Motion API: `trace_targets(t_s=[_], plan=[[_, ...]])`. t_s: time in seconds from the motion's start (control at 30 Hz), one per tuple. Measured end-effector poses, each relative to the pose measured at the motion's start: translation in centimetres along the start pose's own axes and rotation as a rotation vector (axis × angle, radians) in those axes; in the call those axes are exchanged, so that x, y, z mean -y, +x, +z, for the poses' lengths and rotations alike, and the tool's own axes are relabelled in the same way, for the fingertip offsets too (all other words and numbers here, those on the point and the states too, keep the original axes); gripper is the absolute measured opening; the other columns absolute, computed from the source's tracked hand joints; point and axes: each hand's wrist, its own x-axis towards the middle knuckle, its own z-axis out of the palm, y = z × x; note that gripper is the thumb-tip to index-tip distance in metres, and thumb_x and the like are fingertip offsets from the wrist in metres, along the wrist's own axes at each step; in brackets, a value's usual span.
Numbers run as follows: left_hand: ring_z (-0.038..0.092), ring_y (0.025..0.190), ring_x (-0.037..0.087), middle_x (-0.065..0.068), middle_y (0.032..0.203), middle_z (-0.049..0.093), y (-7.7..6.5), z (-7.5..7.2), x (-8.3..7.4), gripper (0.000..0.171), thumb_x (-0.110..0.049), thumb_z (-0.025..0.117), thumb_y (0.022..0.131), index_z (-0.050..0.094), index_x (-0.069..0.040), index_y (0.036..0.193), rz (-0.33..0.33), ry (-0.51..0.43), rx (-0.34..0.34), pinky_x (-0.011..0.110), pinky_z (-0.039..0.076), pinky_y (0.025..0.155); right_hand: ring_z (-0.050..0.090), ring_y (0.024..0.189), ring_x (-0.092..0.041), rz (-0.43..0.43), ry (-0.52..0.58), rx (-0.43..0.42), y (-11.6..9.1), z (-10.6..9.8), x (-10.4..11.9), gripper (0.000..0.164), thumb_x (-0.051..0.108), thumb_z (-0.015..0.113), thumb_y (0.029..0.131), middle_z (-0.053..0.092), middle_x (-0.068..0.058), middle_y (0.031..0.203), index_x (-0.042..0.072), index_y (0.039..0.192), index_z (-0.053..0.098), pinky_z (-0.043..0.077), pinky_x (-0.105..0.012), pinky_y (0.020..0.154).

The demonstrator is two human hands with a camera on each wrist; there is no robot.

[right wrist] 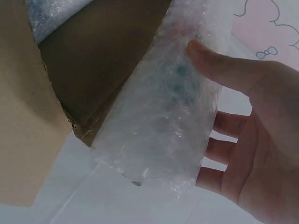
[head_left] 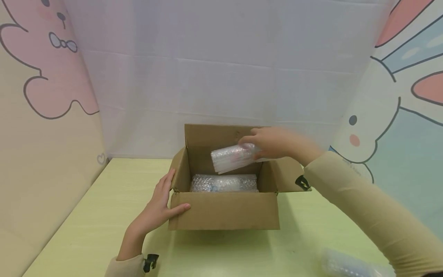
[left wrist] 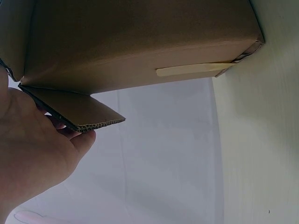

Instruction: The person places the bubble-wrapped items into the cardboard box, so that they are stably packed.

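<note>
An open cardboard box (head_left: 225,211) stands on the table with its flaps folded out. My left hand (head_left: 155,207) grips its left front corner, thumb on the front flap and fingers along the left side flap (left wrist: 74,105). Over the box's right part, my right hand (head_left: 273,142) holds a bubble-wrapped package (head_left: 232,157), tilted, with the thumb on one face and fingers on the other. Faint green and reddish spots show through the wrap in the right wrist view. Inside the box lies another bubble-wrapped package (head_left: 225,182), its lower part hidden by the front flap.
A further bubble-wrapped package (head_left: 353,265) lies on the yellow-green table (head_left: 86,231) at the front right, partly cut off by the frame. A white curtain (head_left: 221,77) hangs behind the box. Cartoon-printed panels flank the table on both sides.
</note>
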Motion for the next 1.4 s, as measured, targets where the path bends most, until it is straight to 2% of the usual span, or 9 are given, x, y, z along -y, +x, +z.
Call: trace_targets(t_s=[0.1, 0.23, 0.33, 0.43, 0.63, 0.87, 1.03, 1.4], plan=[[0.010, 0.145, 0.044, 0.023, 0.159, 0.007, 0.0, 0.0, 0.1, 0.107, -0.040, 0.073, 0.085, -0.001, -0.013, 0.157, 0.000, 0.004, -0.003, 0.071, 0.022, 0.109, 0.063, 0.098, -0.026, 0.000, -0.029, 0.051, 1.2, 0.0, 0.4, 0.053, 0.028, 0.074, 0.086, 0.062, -0.008, 0.112, 0.023, 0.135, 0.054, 0.055, -0.046, 0.082], [0.010, 0.145, 0.044, 0.023, 0.159, 0.007, -0.1, 0.1, 0.1, 0.107, -0.040, 0.074, 0.084, -0.001, -0.013, 0.157, -0.001, 0.011, -0.002, 0.071, 0.022, 0.109, 0.062, 0.098, -0.025, 0.007, -0.054, 0.088, 2.4, 0.4, 0.8, 0.053, 0.031, 0.074, 0.085, 0.061, -0.007, 0.113, 0.025, 0.133, 0.054, 0.055, -0.045, 0.076], [0.010, 0.145, 0.045, 0.023, 0.159, 0.007, -0.1, 0.1, 0.1, 0.108, -0.040, 0.074, 0.084, -0.001, -0.014, 0.157, -0.001, 0.013, -0.002, 0.071, 0.022, 0.109, 0.061, 0.112, -0.029, 0.010, -0.048, 0.108, 3.1, 0.7, 1.1, 0.053, 0.032, 0.075, 0.084, 0.062, -0.009, 0.124, 0.025, 0.133, 0.055, 0.055, -0.048, 0.081], [0.011, 0.145, 0.045, 0.023, 0.159, 0.008, -0.1, 0.0, 0.0, 0.107, -0.041, 0.073, 0.085, -0.001, -0.014, 0.157, 0.001, 0.014, -0.003, 0.071, 0.023, 0.108, 0.055, 0.125, -0.033, 0.021, -0.037, 0.146, 3.8, 1.1, 1.2, 0.053, 0.034, 0.073, 0.085, 0.057, -0.010, 0.137, 0.025, 0.134, 0.054, 0.052, -0.052, 0.091], [0.010, 0.146, 0.043, 0.022, 0.159, 0.007, -0.1, 0.1, 0.1, 0.108, -0.040, 0.074, 0.084, -0.001, -0.014, 0.157, -0.003, 0.006, 0.002, 0.069, 0.022, 0.110, 0.059, 0.117, -0.032, 0.018, -0.053, 0.206, 5.0, 1.7, 1.5, 0.052, 0.031, 0.073, 0.086, 0.060, -0.011, 0.132, 0.022, 0.134, 0.055, 0.051, -0.050, 0.093], [0.010, 0.146, 0.043, 0.022, 0.160, 0.007, -0.1, 0.1, 0.0, 0.108, -0.040, 0.074, 0.084, -0.002, -0.014, 0.157, -0.010, 0.002, 0.003, 0.069, 0.022, 0.111, 0.055, 0.124, -0.031, 0.029, -0.063, 0.306, 6.3, 2.5, 2.0, 0.055, 0.033, 0.070, 0.089, 0.057, -0.011, 0.136, 0.022, 0.139, 0.052, 0.048, -0.049, 0.100], [0.010, 0.146, 0.042, 0.021, 0.159, 0.007, 0.0, 0.1, -0.1, 0.108, -0.041, 0.074, 0.084, -0.001, -0.014, 0.157, -0.007, 0.002, 0.004, 0.068, 0.022, 0.111, 0.055, 0.123, -0.031, 0.039, -0.079, 0.342, 7.0, 3.2, 2.1, 0.056, 0.035, 0.069, 0.089, 0.057, -0.011, 0.136, 0.022, 0.140, 0.051, 0.047, -0.048, 0.101], [0.010, 0.147, 0.041, 0.020, 0.160, 0.008, 0.0, 0.0, -0.2, 0.108, -0.040, 0.074, 0.084, 0.000, -0.012, 0.157, -0.010, 0.003, 0.001, 0.067, 0.022, 0.112, 0.048, 0.134, -0.026, 0.011, -0.099, 0.425, 9.1, 5.1, 3.3, 0.062, 0.037, 0.067, 0.090, 0.053, -0.009, 0.143, 0.018, 0.145, 0.045, 0.043, -0.043, 0.108]])
